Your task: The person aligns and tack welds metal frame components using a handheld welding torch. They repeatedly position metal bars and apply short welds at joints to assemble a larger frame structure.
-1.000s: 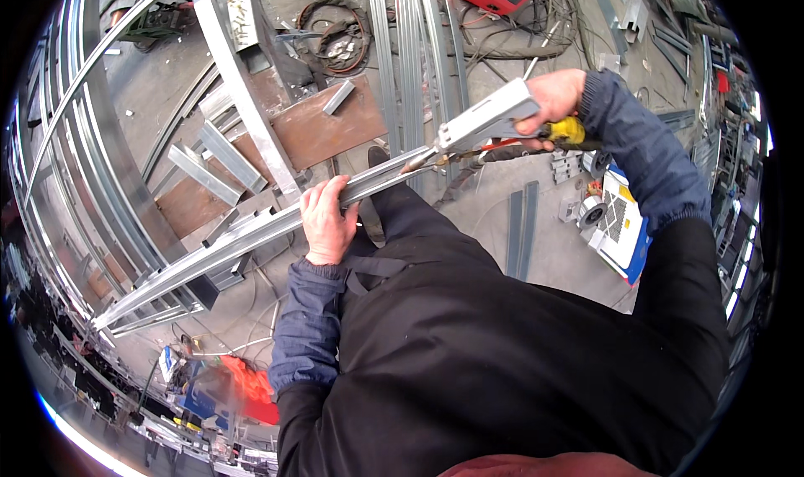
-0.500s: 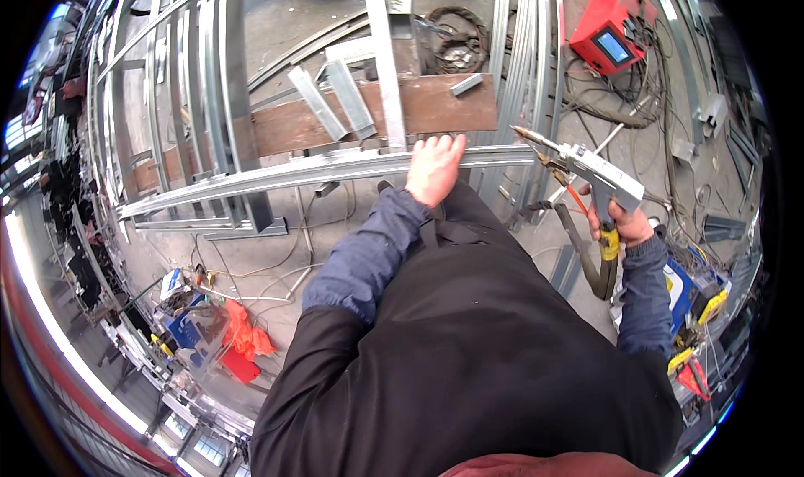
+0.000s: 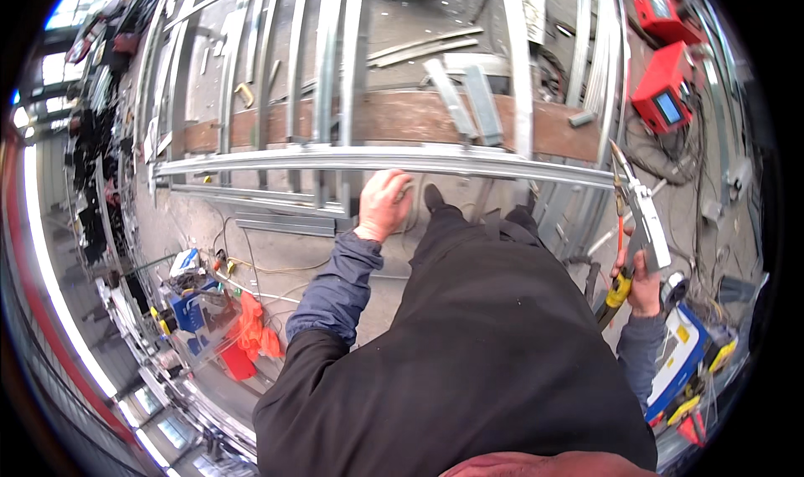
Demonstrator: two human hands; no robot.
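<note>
A long, galvanized steel rail [image 3: 394, 163] runs across in front of me, over several upright-looking steel studs [image 3: 299, 67]. My left hand [image 3: 385, 207] is just on its near side, fingers loosely curled with nothing visible in them; whether the fingertips touch the rail is hard to tell. On the right, my right hand [image 3: 643, 291] is closed around the handle of a grey, gun-shaped welding torch [image 3: 650, 226], its copper-coloured nozzle pointing away by the rail's right end. An orange-handled tool [image 3: 621, 236] lies alongside the torch, and a yellow sleeve [image 3: 617, 288] shows below the grip.
A brown board [image 3: 394, 118] lies beyond the rail with short steel offcuts [image 3: 481, 104] on it. Two red machines [image 3: 662, 100] stand at the far right amid coiled cables. Orange plastic [image 3: 251, 330] and a blue-and-white case [image 3: 677, 360] flank me. Cords cross the floor.
My left hand has come off the rail and moved left, toward me. The torch in my right hand has moved right and nearer, now more upright. The whole view has shifted leftward.
</note>
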